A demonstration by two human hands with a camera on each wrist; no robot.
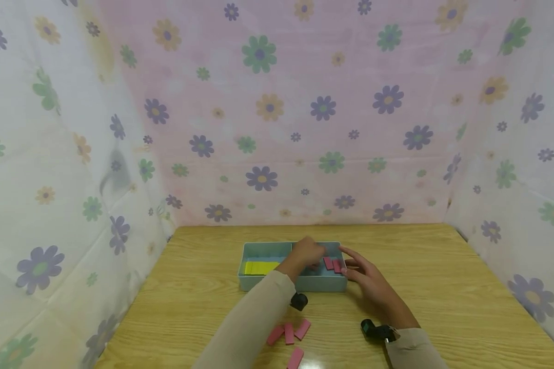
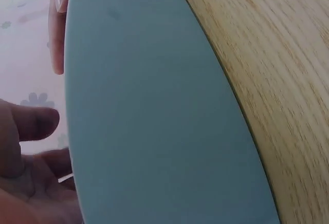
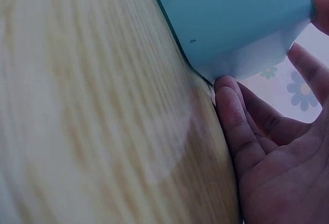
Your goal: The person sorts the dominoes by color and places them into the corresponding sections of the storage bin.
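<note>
A light blue two-compartment box (image 1: 265,283) stands on the table. Yellow flat blocks (image 1: 260,268) lie in its left compartment, and pink blocks (image 1: 336,265) in the right one. Over the right compartment is my left hand (image 1: 306,253), fingers pointing down into it. In the left wrist view the thumb (image 2: 38,123) stands free of the wall, while the fingertips are hidden behind the box. My right hand (image 1: 371,282) holds the box's right end, thumb near the front corner and index finger at the back; its fingers (image 3: 234,113) touch the end wall.
Several loose pink blocks (image 1: 289,333) lie on the wooden table (image 1: 180,307) in front of the box, near my left forearm. A black wrist camera (image 1: 299,301) is close to the box's front wall. Flower-patterned cloth (image 1: 277,128) surrounds the table's back and sides.
</note>
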